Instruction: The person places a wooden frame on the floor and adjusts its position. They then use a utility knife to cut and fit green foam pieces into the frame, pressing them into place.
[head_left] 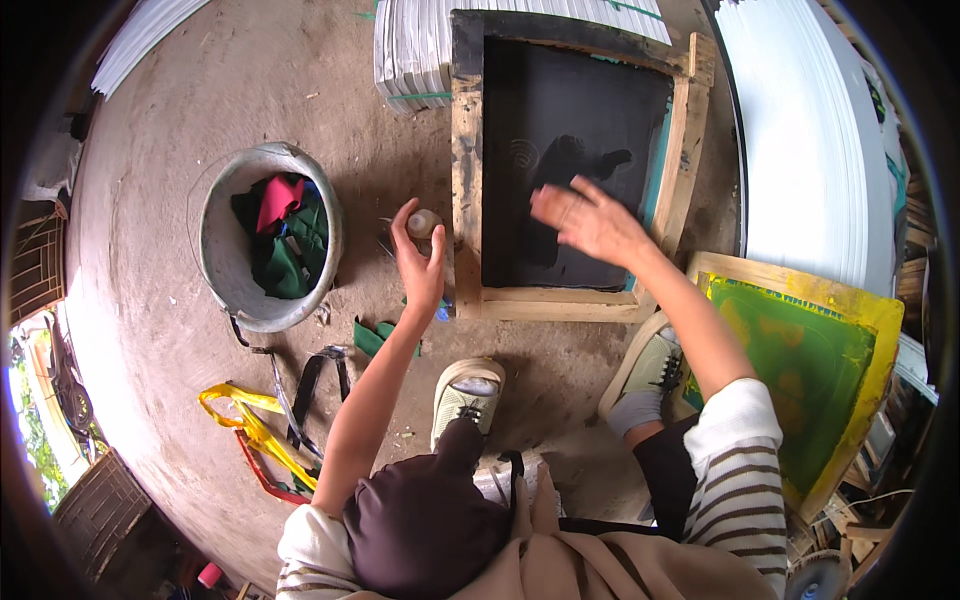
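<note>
My left hand [420, 275] is curved round a small bottle [424, 222] with a pale round top, just left of a wooden-framed screen-printing screen [467, 190]. The bottle sits between its fingers and thumb. Over the screen's dark mesh, my right hand [597, 226] is stretched out, fingers apart and a little blurred, with nothing in it. Wet-looking dark smears [575, 155] mark the mesh beyond that hand. Whether the right fingertips touch the mesh I cannot tell.
A grey bucket [215, 235] with cloth scraps stands at left. Yellow and black straps [245, 400] and a green scrap [372, 337] lie nearer. A green-meshed screen [790, 370] leans at right. White sheet stacks [800, 130] rise at right and behind the screen. My shoes [467, 400] flank the near edge.
</note>
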